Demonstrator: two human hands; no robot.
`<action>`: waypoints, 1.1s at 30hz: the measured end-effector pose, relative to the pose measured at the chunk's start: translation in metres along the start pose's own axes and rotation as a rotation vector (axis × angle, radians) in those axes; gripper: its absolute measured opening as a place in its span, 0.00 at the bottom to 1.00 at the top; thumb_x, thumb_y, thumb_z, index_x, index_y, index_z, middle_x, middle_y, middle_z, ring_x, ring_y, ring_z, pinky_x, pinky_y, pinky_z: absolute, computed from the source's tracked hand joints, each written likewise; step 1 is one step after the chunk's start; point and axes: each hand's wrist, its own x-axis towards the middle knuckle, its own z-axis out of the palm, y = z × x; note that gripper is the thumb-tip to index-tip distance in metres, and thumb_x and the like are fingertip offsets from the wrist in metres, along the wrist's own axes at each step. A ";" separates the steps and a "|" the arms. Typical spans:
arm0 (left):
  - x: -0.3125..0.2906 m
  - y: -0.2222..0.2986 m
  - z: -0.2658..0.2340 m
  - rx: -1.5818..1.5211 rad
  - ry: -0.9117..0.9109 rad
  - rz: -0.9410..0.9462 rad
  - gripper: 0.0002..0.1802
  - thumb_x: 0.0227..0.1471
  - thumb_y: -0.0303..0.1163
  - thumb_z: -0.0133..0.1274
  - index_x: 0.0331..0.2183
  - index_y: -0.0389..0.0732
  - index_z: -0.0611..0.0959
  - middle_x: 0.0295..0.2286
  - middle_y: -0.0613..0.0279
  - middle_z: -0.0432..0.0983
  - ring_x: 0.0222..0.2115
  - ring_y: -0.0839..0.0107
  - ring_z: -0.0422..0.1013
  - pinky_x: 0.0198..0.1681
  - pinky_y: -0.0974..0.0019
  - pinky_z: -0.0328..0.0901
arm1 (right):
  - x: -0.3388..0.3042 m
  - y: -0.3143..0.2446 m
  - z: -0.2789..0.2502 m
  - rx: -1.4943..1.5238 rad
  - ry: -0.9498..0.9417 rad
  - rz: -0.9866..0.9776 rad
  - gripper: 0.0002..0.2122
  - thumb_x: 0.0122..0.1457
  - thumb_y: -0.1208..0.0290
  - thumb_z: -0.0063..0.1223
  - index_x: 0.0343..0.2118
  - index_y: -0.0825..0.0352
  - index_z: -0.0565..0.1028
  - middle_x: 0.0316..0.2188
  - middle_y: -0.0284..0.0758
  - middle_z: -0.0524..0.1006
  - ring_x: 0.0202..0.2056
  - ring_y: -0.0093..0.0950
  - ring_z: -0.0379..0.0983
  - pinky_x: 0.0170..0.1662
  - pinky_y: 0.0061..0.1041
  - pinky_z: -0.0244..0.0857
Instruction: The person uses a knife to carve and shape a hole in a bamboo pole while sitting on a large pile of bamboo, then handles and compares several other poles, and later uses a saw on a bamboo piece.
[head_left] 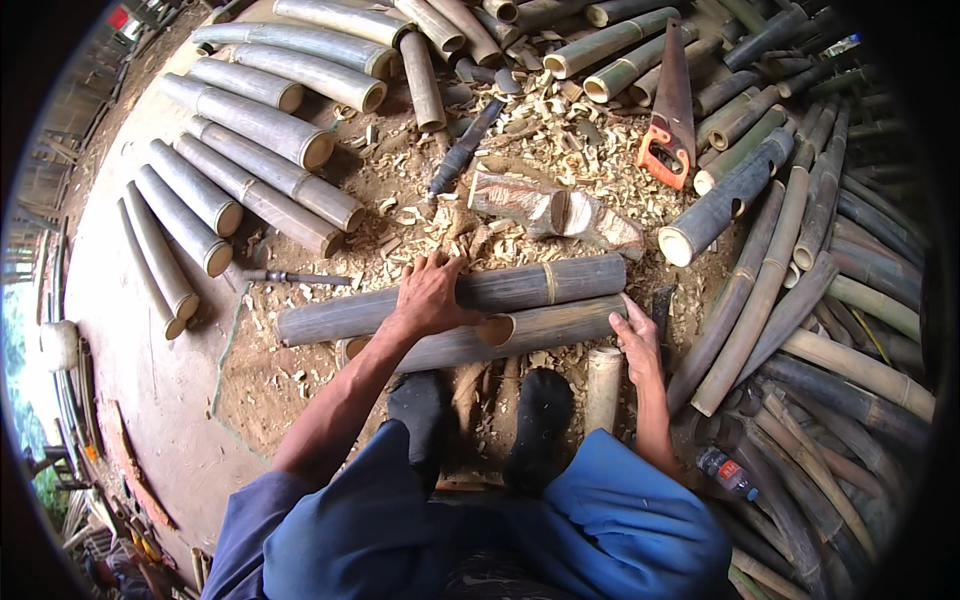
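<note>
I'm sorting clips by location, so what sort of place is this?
Probably a bamboo workshop: cut bamboo lengths lie on both sides, with an orange-handled handsaw nearby and pale shavings scattered between.

A saw [674,105] (orange-handled, rather worn) is lying beside scattered wood chips [570,150]; a plastic bottle [727,473] is resting by heaped poles [860,373].

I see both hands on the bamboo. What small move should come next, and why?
Probably shift the left hand from the darker bamboo tube onto the notched bamboo tube in front, to steady it with both hands. The right hand is at that tube's right end, while the left lies mainly across the darker one behind.
</note>
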 end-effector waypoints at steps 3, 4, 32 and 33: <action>-0.024 0.019 0.014 0.030 0.106 0.098 0.64 0.25 0.57 0.75 0.61 0.37 0.66 0.54 0.45 0.66 0.58 0.48 0.60 0.63 0.45 0.51 | -0.002 0.004 -0.006 0.015 0.016 -0.023 0.30 0.63 0.69 0.61 0.64 0.74 0.64 0.55 0.37 0.76 0.52 0.22 0.71 0.59 0.24 0.63; -0.036 0.028 0.014 0.107 0.053 0.124 0.73 0.23 0.56 0.76 0.65 0.35 0.56 0.59 0.44 0.58 0.62 0.47 0.55 0.65 0.43 0.47 | -0.004 0.006 -0.008 0.022 0.033 -0.034 0.30 0.63 0.69 0.61 0.65 0.74 0.63 0.55 0.37 0.75 0.53 0.22 0.71 0.59 0.24 0.62; -0.001 -0.014 -0.014 -0.004 -0.097 0.091 0.43 0.41 0.59 0.65 0.53 0.42 0.76 0.46 0.49 0.76 0.50 0.52 0.71 0.57 0.43 0.59 | -0.008 0.017 -0.001 0.105 0.069 -0.024 0.31 0.61 0.67 0.63 0.65 0.68 0.65 0.53 0.32 0.76 0.48 0.19 0.70 0.55 0.21 0.63; 0.006 -0.017 -0.020 0.105 -0.227 0.026 0.41 0.40 0.57 0.66 0.51 0.41 0.77 0.44 0.51 0.78 0.49 0.53 0.72 0.55 0.46 0.61 | -0.007 0.016 -0.001 0.109 0.061 -0.036 0.31 0.61 0.67 0.63 0.66 0.69 0.64 0.54 0.33 0.75 0.50 0.20 0.70 0.56 0.22 0.62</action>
